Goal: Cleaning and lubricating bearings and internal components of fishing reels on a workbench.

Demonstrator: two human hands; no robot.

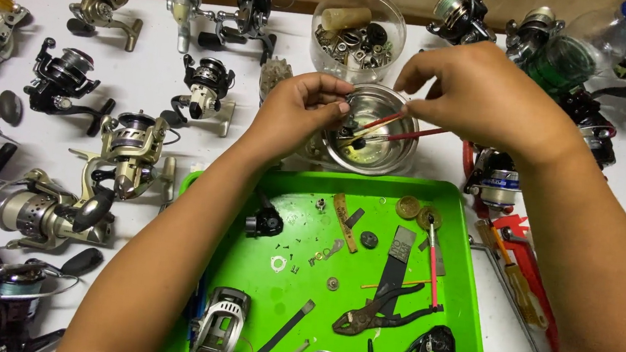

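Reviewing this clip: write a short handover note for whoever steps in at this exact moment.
Left hand: pinches a small part at the steel bowl rim.
Right hand: holds red-handled brushes, tips in the bowl.
Green tray: pliers, loose screws, reel pieces.
Done: one reel lies in parts on the tray.
Left: tray parts lie outside the bowl; whole reels wait on the table.

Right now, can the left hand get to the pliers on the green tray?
Probably yes. The pliers lie in the open on the tray with nothing on top, below the left hand. But that hand is busy pinching a small part over the metal bowl.
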